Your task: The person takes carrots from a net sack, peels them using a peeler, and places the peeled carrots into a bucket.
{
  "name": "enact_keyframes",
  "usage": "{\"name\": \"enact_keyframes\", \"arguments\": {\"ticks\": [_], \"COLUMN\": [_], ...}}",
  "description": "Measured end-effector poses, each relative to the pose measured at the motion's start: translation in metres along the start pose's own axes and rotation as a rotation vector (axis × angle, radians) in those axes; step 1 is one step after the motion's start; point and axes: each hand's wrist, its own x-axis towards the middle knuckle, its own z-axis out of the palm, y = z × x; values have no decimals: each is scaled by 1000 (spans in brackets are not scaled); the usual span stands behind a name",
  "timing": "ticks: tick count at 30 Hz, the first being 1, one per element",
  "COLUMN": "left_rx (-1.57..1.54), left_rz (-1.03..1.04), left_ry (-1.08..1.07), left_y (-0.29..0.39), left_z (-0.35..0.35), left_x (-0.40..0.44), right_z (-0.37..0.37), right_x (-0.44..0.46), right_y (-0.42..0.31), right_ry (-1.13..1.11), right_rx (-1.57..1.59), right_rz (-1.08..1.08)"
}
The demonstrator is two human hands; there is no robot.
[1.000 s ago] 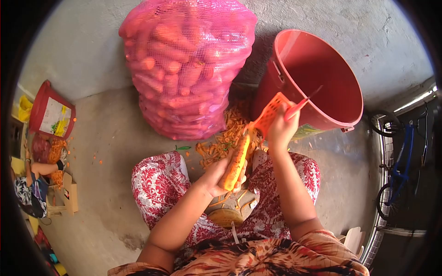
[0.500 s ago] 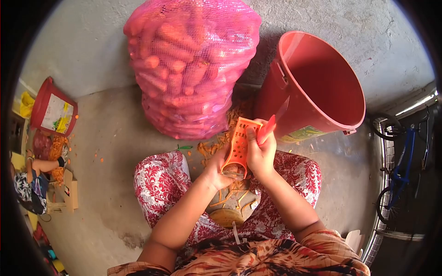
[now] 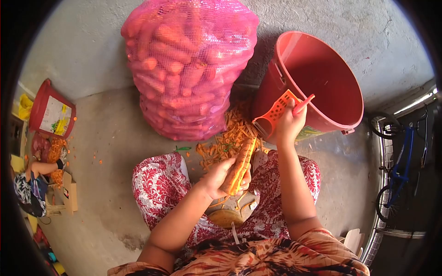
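Note:
A carrot (image 3: 243,166) with a bright peeled strip along it slants up from my left hand (image 3: 224,178), whose fingers are wrapped round its lower end. Above and to the right, my right hand (image 3: 291,123) grips an orange peeler (image 3: 276,110) with a perforated body; its blade end points down-left, a little apart from the carrot. The red handle of a knife (image 3: 304,104) also sticks out of that hand, the blade hard to make out. Carrot peelings (image 3: 225,143) lie heaped on the floor beyond the carrot.
A pink mesh sack (image 3: 189,69) full of carrots stands ahead, beside a large red bucket (image 3: 317,83). At far left are another red bucket (image 3: 53,110) and a seated person (image 3: 34,184). A blue bicycle (image 3: 400,165) stands on the right.
My right hand has moved up and right with the peeler and knife, away from my left hand. The peeler has tilted, and the carrot in my left hand now shows plainly.

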Motion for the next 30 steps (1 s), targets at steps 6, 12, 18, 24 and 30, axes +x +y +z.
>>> {"name": "enact_keyframes", "arguments": {"ticks": [6, 12, 18, 24, 30], "left_rx": [-138, -155, -143, -39, 102], "left_rz": [285, 365, 350, 227, 93], "left_ry": [146, 264, 407, 219, 199], "left_y": [8, 9, 7, 0, -8], "left_z": [-13, -1, 9, 2, 15], "left_x": [5, 9, 13, 4, 0], "right_z": [-9, -10, -14, -3, -3], "right_x": [-49, -81, -82, -61, 3], "right_y": [-29, -37, -35, -8, 14], "right_ry": [-330, -509, -547, -329, -31], "right_rx": [377, 346, 278, 132, 113], "right_rz": [185, 121, 96, -109, 61]}}
